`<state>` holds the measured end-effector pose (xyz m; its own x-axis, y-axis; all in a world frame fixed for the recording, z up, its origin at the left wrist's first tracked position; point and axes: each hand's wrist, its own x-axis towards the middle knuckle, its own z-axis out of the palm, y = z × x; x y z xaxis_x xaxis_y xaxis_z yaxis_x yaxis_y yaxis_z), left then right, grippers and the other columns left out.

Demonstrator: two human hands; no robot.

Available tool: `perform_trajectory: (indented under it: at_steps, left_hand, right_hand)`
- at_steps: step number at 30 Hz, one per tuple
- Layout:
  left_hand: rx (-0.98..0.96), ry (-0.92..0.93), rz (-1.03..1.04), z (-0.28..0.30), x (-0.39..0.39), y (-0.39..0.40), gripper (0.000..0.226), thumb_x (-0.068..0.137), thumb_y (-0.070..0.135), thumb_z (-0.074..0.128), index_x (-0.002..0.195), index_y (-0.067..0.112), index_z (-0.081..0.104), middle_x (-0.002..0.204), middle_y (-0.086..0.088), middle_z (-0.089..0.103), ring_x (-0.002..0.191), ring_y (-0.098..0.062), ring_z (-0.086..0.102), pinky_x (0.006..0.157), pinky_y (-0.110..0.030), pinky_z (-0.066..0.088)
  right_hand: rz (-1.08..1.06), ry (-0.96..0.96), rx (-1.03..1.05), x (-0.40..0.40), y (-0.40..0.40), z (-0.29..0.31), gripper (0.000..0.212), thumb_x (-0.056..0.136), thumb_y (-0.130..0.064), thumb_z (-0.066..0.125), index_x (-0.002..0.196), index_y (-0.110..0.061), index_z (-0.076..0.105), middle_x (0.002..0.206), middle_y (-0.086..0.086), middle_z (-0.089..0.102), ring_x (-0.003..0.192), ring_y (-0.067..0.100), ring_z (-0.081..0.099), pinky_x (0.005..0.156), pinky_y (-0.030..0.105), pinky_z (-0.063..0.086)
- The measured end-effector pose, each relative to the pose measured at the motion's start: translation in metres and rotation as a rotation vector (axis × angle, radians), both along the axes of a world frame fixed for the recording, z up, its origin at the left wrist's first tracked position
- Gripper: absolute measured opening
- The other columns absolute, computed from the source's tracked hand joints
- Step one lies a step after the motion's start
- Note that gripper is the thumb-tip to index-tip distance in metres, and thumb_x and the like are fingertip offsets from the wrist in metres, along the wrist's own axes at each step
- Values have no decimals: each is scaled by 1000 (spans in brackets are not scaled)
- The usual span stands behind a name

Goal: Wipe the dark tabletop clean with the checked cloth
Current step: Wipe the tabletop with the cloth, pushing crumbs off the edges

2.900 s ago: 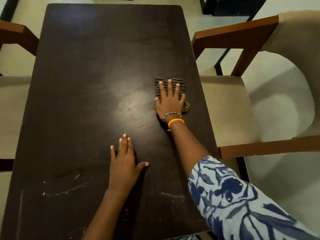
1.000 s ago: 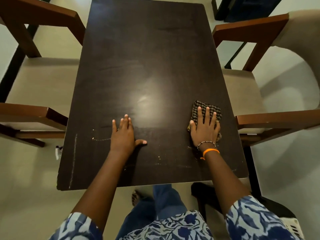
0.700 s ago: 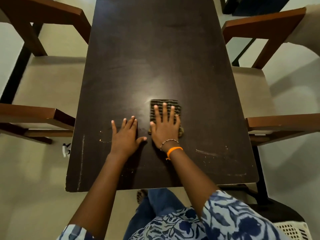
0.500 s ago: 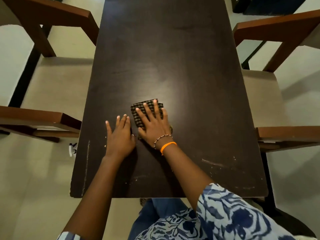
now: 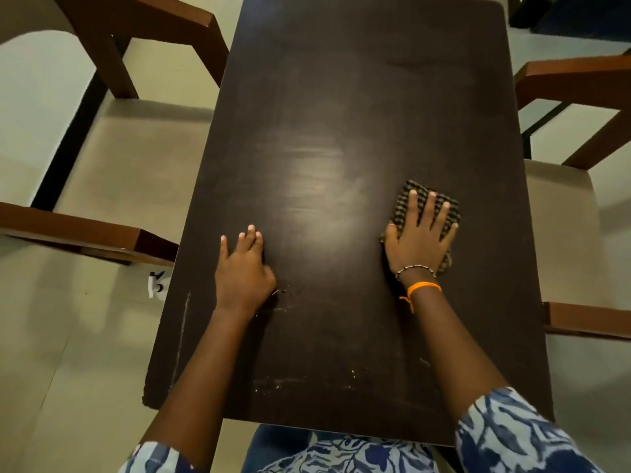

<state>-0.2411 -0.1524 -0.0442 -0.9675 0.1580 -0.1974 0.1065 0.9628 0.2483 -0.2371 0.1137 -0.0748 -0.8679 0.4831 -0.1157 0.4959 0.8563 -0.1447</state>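
Head view shows no readable writing. On the dark tabletop [image 5: 341, 97], the right hand [image 5: 418, 245] lies flat with spread fingers, pressing the checked cloth [image 5: 403, 203] near the right edge, which it partly hides. The left hand [image 5: 244, 271] rests flat, holding nothing; its thumb is hard to see.

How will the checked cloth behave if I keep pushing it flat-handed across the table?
The checked cloth looks soft and folded, so it probably slides easily on the tabletop. Its edge bulges out beside the right hand's wrist, so it may bunch or unfold.
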Motion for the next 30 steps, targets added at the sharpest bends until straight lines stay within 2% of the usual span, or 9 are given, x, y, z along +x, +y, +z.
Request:
perform_trajectory:
  at_steps: [4, 7, 10, 14, 16, 20, 25, 27, 30]
  left_hand:
    - [39, 8, 15, -2, -1, -7, 67, 80, -2, 55, 141, 12, 31, 153, -2, 27, 141, -16, 24, 116, -40, -7]
    - [60, -14, 14, 2, -8, -13, 66, 78, -7, 53, 138, 15, 38, 149, 1, 34, 138, -14, 30, 116, -42, -9]
    - [94, -4, -4, 7, -18, -22, 60, 79, -7, 51, 134, 14, 45, 145, -1, 42, 138, -19, 32, 114, -45, -12]
    - [96, 6, 52, 6, -30, -46, 66, 80, -9, 48, 142, 10, 32, 152, -6, 29, 143, -22, 19, 116, -44, -7]
    - [106, -7, 71, 4, -42, -61, 65, 84, -5, 46, 144, 7, 24, 155, -9, 20, 144, -23, 13, 116, -43, -4]
    - [105, -131, 13, 1, -69, -80, 66, 93, 17, 49, 146, 4, 12, 157, -11, 6, 145, -25, 3, 117, -40, 1]
    - [141, -243, 1, 1, -86, -91, 68, 90, 23, 55, 146, 6, 19, 157, -8, 7, 145, -26, 9, 116, -39, 16]
    - [142, -222, -15, 2, -90, -96, 64, 90, 22, 57, 144, 9, 27, 157, -5, 14, 143, -26, 17, 113, -39, 24]
    - [219, -209, -34, 1, -93, -108, 61, 89, 19, 58, 143, 12, 31, 155, -1, 19, 142, -22, 21, 113, -39, 27]
  right_hand:
    - [136, 15, -36, -25, -63, -1, 73, 84, -38, 46, 148, -26, 14, 159, 8, 6, 145, 34, 0, 113, 57, -3]
    - [294, 20, -87, -36, -126, -1, 73, 83, -39, 44, 148, -28, 12, 159, 9, 5, 145, 34, -1, 113, 56, -7]
    - [509, -1, -118, -36, -176, -2, 71, 86, -41, 41, 149, -28, 9, 159, 7, 3, 146, 30, -4, 113, 54, -9]
    - [625, -18, -111, -35, -167, -3, 72, 84, -41, 43, 148, -32, 10, 159, 1, 4, 146, 26, -4, 113, 49, -12]
    - [559, -8, -65, -34, -140, 0, 74, 83, -40, 46, 148, -32, 12, 159, 1, 6, 146, 27, -4, 114, 48, -13]
    - [262, -8, 29, -29, -68, 4, 71, 86, -38, 46, 148, -26, 13, 159, 6, 7, 146, 32, -3, 115, 48, -6]
    - [-147, -22, 18, -34, -38, 3, 68, 91, -31, 46, 149, -18, 13, 159, 8, 8, 145, 33, 1, 117, 53, 3]
    - [-216, -19, 15, -49, -55, 2, 67, 92, -30, 44, 149, -17, 12, 158, 11, 6, 145, 35, 2, 117, 54, 2]
    - [-141, 0, 14, -81, -94, -1, 68, 91, -31, 44, 149, -18, 11, 158, 11, 6, 145, 35, 2, 116, 53, 2]
